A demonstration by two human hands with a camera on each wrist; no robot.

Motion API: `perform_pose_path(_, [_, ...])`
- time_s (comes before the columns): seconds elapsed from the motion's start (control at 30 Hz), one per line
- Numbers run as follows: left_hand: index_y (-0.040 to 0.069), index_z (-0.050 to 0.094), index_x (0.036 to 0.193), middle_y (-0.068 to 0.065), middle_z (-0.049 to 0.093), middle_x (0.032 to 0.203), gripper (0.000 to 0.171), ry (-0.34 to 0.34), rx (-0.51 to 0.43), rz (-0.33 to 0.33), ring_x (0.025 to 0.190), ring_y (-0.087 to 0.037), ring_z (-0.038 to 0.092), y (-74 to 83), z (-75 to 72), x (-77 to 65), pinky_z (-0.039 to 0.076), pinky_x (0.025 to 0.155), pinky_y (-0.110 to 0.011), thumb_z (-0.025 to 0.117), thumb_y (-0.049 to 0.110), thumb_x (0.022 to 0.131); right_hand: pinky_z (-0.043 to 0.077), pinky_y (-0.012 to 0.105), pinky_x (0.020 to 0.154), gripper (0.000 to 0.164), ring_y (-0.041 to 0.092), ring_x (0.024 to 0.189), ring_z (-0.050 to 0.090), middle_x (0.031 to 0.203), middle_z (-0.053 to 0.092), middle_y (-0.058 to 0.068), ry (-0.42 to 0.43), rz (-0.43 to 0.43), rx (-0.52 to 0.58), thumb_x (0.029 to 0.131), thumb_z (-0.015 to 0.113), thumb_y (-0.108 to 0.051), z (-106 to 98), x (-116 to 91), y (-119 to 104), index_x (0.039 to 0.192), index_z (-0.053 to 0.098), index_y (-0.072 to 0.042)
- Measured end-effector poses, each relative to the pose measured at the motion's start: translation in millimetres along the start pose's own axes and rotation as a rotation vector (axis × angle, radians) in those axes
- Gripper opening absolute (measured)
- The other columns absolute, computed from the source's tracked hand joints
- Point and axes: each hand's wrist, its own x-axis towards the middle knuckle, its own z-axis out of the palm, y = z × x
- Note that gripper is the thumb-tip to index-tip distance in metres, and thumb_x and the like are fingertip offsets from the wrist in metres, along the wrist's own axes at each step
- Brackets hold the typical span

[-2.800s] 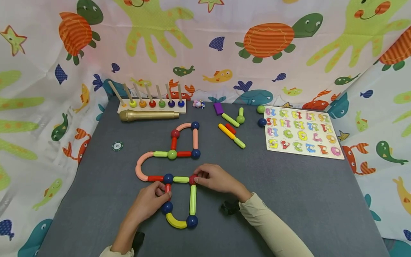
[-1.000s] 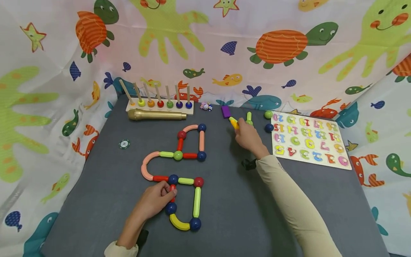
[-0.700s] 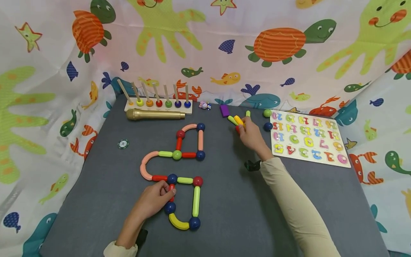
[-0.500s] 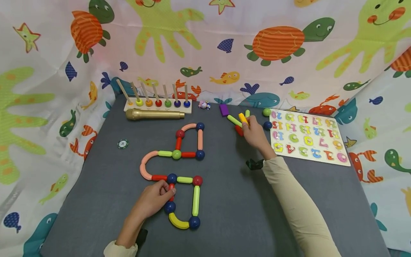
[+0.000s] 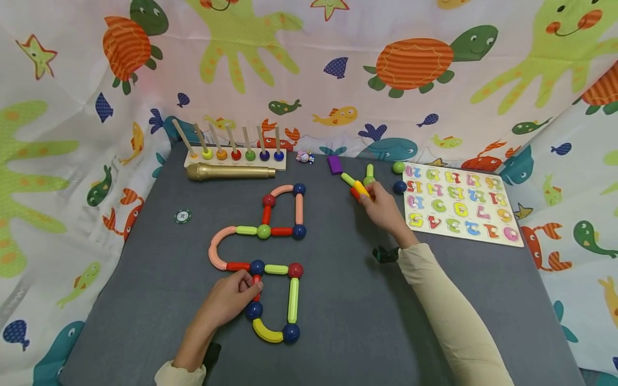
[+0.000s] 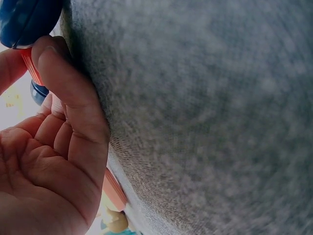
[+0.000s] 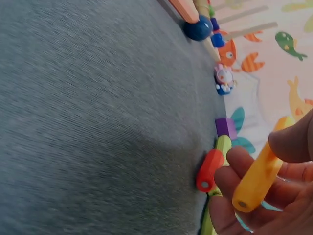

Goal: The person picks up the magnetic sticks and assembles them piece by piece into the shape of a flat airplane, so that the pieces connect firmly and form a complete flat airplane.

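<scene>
My left hand pinches a short red magnetic rod between thumb and fingers. That rod sits between two blue balls in a flat figure of joined rods and balls, with a yellow curved rod at its lower end. In the right wrist view, a straight yellow magnetic rod is held by my right hand, its near end free. Just beyond the fingers lie a red rod and light green rods. My right hand partly hides this loose group in the head view.
At the right lies a number puzzle board, with a blue ball and a green ball beside it. A purple block, a gold microphone and a peg board line the back. A chip lies left.
My right hand has left the red ball of the figure, moved to the loose rods at the back and picked up the yellow rod. My left hand stays on the red rod.
</scene>
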Motion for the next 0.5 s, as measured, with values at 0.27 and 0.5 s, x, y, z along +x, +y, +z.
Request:
perform_pose_path(0.27, [0.011, 0.065, 0.097, -0.002, 0.055, 0.071, 0.022, -0.002, -0.015, 0.013, 0.060, -0.020, 0.050, 0.5, 0.1, 0.0, 0.036, 0.059, -0.033, 0.074, 0.031, 0.103, 0.045, 0.042, 0.083, 0.020, 0.028, 0.091, 0.058, 0.107, 0.068, 0.014, -0.121, -0.112, 0.001, 0.106, 0.067, -0.011, 24, -33, -3, 0.123, 0.064, -0.001])
perform_pose_path(0.5, [0.011, 0.065, 0.097, -0.002, 0.055, 0.071, 0.023, -0.003, -0.010, 0.011, 0.060, -0.020, 0.050, -0.6, -0.6, -0.6, 0.036, 0.059, -0.033, 0.074, 0.032, 0.103, 0.050, 0.040, 0.082, 0.013, 0.019, 0.086, 0.059, 0.101, 0.070, 0.004, -0.260, -0.238, -0.020, 0.103, 0.072, -0.011, 49, -63, -11, 0.114, 0.073, -0.004])
